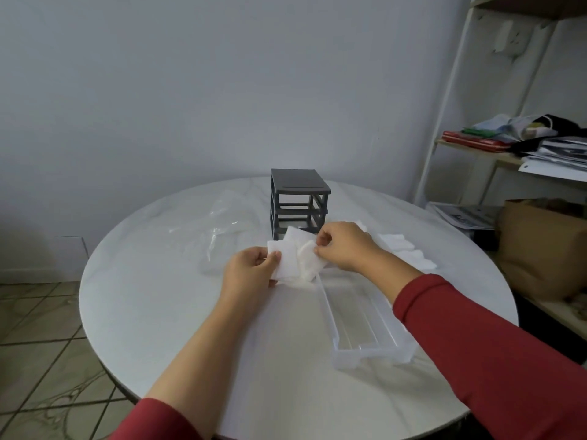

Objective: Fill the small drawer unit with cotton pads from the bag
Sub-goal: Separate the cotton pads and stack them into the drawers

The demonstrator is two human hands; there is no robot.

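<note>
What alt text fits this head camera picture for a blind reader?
A person's left hand and right hand pinch white cotton pads over a round white table. A clear drawer lies nearby; a grey drawer frame stands behind.

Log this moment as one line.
left hand: grips cotton pads | right hand: pinches them | clear drawer: on table, near end bare | grey frame: behind hands

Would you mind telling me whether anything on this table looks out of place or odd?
The grey drawer unit looks empty, its clear drawer lying out on the table, and loose cotton pads lie strewn at the table's right side.
</note>
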